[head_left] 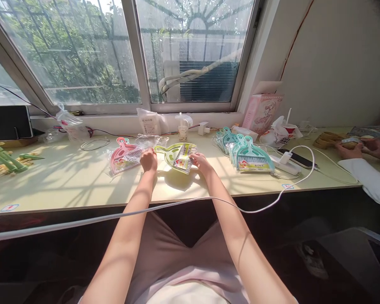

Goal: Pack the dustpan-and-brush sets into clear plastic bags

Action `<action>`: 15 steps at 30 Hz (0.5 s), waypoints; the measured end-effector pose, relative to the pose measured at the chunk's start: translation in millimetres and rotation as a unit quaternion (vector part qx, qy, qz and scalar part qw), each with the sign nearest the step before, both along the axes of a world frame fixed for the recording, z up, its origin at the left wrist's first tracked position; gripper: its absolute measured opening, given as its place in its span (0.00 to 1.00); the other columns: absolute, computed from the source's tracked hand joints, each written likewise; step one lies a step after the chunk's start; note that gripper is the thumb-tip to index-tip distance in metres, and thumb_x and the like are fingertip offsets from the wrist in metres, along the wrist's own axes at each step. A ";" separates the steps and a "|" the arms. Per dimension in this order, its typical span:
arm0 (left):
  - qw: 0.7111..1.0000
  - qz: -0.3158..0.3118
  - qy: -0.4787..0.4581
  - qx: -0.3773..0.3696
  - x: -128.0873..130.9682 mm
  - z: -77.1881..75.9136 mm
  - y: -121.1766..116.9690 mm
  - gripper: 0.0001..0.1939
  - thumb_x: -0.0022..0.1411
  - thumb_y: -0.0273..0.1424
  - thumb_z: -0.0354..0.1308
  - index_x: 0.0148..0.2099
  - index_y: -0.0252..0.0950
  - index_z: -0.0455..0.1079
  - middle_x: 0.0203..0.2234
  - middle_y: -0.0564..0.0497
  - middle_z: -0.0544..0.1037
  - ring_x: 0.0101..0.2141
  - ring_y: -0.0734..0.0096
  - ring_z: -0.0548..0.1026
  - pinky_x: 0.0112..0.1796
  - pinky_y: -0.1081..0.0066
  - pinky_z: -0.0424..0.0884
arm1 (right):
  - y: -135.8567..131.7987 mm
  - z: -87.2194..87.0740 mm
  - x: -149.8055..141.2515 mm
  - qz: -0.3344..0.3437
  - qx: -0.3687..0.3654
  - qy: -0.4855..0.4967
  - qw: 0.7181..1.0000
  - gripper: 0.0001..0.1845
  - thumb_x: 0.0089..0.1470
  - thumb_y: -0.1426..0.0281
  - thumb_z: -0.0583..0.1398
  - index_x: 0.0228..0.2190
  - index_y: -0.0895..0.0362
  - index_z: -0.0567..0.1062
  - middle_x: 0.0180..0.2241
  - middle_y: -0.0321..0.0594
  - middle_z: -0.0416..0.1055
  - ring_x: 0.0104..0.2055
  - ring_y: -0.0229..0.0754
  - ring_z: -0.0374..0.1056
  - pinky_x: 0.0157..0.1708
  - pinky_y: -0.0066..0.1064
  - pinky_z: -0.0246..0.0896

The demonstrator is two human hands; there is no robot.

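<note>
In the head view, a light green dustpan-and-brush set (174, 156) with a printed label is held tilted just above the table, its shadow beneath. My right hand (200, 163) pinches its label and bristle end at the right. My left hand (148, 160) is closed at the handle end; its fingertips are partly hidden. Clear plastic film (155, 140) lies right behind my left hand. To the left is a pink dustpan-and-brush set (123, 157) in clear wrapping. A stack of teal dustpan-and-brush sets (251, 156) lies to the right.
A white cable (183, 202) hangs across in front of the table edge. A drink cup (183, 128) stands by the window. At right are a power strip (285, 165), a phone (297, 158), a pink box (262, 112) and another person's hands (351, 150). Green stalks (11, 158) lie far left.
</note>
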State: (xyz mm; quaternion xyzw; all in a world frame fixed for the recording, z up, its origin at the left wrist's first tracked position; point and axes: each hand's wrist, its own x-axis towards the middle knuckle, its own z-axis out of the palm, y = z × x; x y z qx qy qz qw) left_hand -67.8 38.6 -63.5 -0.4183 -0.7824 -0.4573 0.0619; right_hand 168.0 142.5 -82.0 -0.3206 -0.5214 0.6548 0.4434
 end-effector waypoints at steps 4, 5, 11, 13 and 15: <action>0.999 -0.017 0.023 0.036 4.2 0.9 -3.7 0.12 0.76 0.26 0.54 0.55 0.35 0.77 0.55 0.31 0.82 0.67 0.39 0.71 0.67 0.50 0.69 | -4.3 6.0 -1.1 -0.017 -0.020 -0.007 1.000 0.10 0.54 0.79 0.67 0.32 0.52 0.76 0.33 0.38 0.81 0.39 0.46 0.79 0.48 0.38 0.81; 0.998 -0.028 0.028 0.046 4.6 0.9 -4.5 0.13 0.77 0.26 0.54 0.57 0.34 0.78 0.57 0.31 0.82 0.68 0.40 0.70 0.68 0.50 0.68 | -5.1 6.9 -1.6 -0.029 -0.022 -0.017 0.999 0.10 0.53 0.80 0.67 0.31 0.52 0.76 0.33 0.38 0.81 0.38 0.45 0.79 0.49 0.39 0.81; 0.985 -0.101 -0.045 0.136 9.1 1.3 -3.4 0.09 0.74 0.27 0.61 0.51 0.39 0.82 0.57 0.37 0.84 0.71 0.44 0.69 0.69 0.55 0.67 | -10.2 9.0 -2.6 -0.020 0.008 0.004 1.000 0.09 0.51 0.76 0.69 0.33 0.53 0.77 0.34 0.38 0.83 0.40 0.46 0.80 0.49 0.40 0.81; 0.975 -0.130 -0.077 0.163 13.9 3.1 -2.8 0.05 0.72 0.28 0.64 0.45 0.42 0.82 0.55 0.41 0.85 0.71 0.46 0.71 0.69 0.57 0.68 | -13.2 9.6 -2.7 0.013 0.016 0.015 1.000 0.08 0.50 0.75 0.70 0.34 0.54 0.79 0.35 0.39 0.83 0.40 0.47 0.81 0.49 0.40 0.81; 0.965 -0.164 -0.104 0.178 20.5 6.2 -4.3 0.06 0.71 0.27 0.66 0.42 0.43 0.82 0.53 0.43 0.86 0.70 0.47 0.72 0.68 0.57 0.69 | -16.3 9.3 -3.0 0.038 0.027 0.021 0.999 0.09 0.50 0.74 0.70 0.36 0.55 0.80 0.36 0.40 0.84 0.41 0.47 0.81 0.50 0.40 0.81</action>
